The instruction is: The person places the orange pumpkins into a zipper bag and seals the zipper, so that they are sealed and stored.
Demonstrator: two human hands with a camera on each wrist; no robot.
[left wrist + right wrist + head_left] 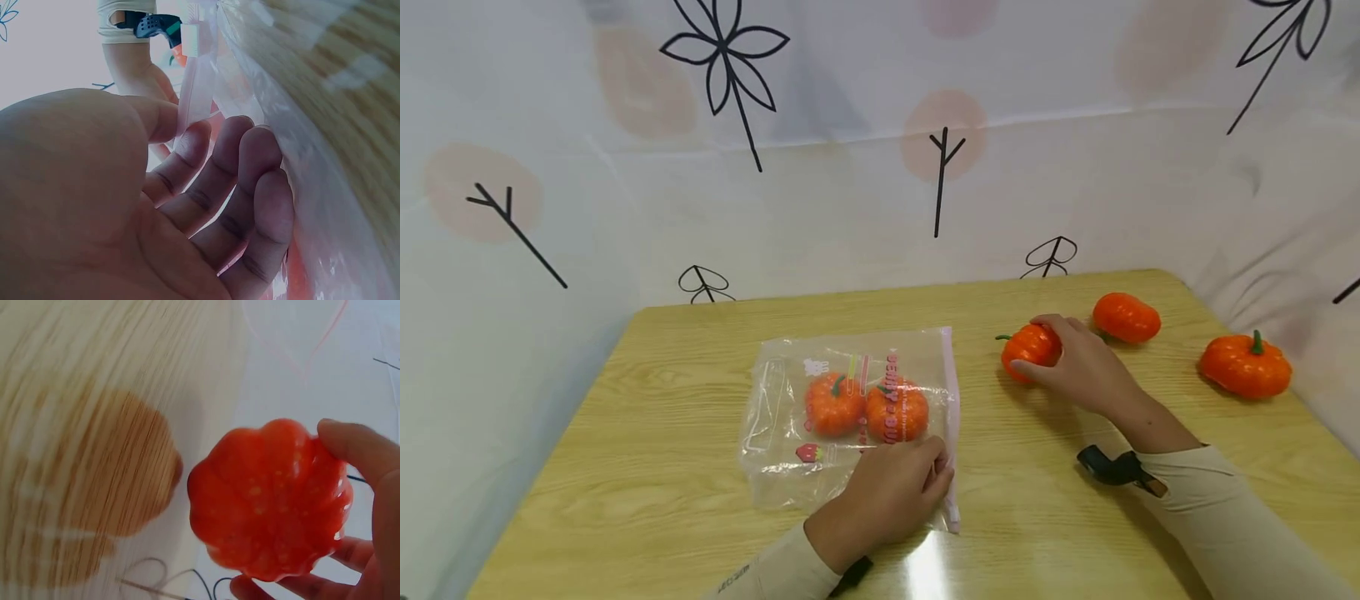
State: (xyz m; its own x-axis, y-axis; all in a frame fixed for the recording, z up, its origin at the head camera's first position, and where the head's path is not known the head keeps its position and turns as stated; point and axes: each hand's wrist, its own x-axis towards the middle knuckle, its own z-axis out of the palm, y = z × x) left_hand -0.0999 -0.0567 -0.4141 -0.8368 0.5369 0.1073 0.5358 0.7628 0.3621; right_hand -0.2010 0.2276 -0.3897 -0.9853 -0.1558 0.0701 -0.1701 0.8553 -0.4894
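A clear zip bag with pink print lies flat on the table, two small orange toy pumpkins inside it. My left hand pinches the pink zip edge of the bag between thumb and index finger, the other fingers curled beside the film. To the right of the bag, my right hand grips another orange toy pumpkin with thumb and fingers around its sides. Its green stem points left in the head view; the right wrist view shows its ribbed underside.
Two more orange pumpkins are on the table's right side, one on its side behind my right hand and one upright near the right edge. A white cloth with plant drawings hangs behind the wooden table.
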